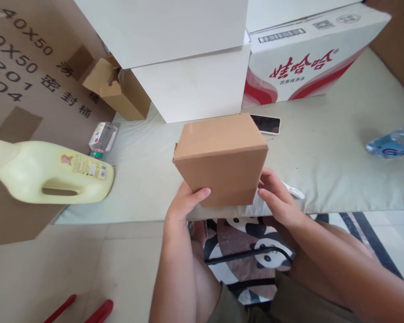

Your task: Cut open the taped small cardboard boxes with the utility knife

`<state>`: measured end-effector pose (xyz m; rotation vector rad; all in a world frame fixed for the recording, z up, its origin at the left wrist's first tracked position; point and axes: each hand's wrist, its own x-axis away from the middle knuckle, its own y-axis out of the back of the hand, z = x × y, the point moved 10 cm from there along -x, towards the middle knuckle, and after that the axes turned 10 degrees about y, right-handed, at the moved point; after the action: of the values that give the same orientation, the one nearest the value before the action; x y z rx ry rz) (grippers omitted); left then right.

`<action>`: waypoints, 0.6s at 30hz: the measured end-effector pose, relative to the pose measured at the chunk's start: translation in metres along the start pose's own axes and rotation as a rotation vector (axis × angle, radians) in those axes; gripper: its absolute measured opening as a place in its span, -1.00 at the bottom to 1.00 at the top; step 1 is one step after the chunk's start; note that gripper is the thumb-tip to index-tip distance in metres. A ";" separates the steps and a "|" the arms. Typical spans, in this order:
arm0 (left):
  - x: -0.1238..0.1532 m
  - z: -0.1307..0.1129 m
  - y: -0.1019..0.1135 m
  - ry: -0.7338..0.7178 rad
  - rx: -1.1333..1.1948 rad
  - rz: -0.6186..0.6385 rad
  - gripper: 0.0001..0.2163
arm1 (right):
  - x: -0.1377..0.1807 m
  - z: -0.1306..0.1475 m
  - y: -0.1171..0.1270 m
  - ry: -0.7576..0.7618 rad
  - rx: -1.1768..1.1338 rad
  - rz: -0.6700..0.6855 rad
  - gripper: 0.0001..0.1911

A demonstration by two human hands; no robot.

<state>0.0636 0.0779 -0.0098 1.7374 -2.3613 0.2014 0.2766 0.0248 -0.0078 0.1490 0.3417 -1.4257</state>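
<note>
A plain brown cardboard box (230,172) stands upright before me near the front edge of the cloth-covered surface, its closed top facing up. My left hand (185,202) grips its lower left side, with the thumb on the front face and the other fingers hidden behind. At the lower right edge is my right hand (278,197), its curled fingers and thumb against the box; part of the fingertips is hidden. A small white object (294,190) lies just beyond the right hand. Behind the box a phone (266,124) lies partly covered.
White boxes (195,89) are stacked at the back, beside a red-and-white water carton (299,72). To the left are a yellow jug (50,172), a small clear bottle (103,139) and an open carton (128,96). A water bottle (393,142) lies at right.
</note>
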 end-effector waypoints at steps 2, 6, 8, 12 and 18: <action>0.000 -0.003 0.002 -0.053 0.065 -0.006 -0.33 | 0.000 -0.001 -0.002 -0.001 -0.008 0.023 -0.68; 0.000 -0.005 0.009 -0.131 0.133 -0.049 -0.39 | 0.000 0.000 -0.002 0.009 -0.006 0.058 -0.64; -0.001 -0.005 0.012 -0.140 0.161 -0.082 -0.39 | 0.001 0.000 -0.002 0.008 0.026 0.067 -0.60; -0.004 -0.006 0.021 -0.152 0.227 -0.164 -0.33 | -0.001 -0.007 -0.002 -0.019 0.132 0.052 -0.60; -0.008 -0.005 0.037 -0.139 0.289 -0.310 -0.29 | -0.016 -0.010 0.025 -0.041 0.642 -0.046 -0.73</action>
<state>0.0305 0.0972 -0.0066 2.2928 -2.1992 0.4007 0.2979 0.0465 -0.0149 0.6341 -0.1598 -1.5416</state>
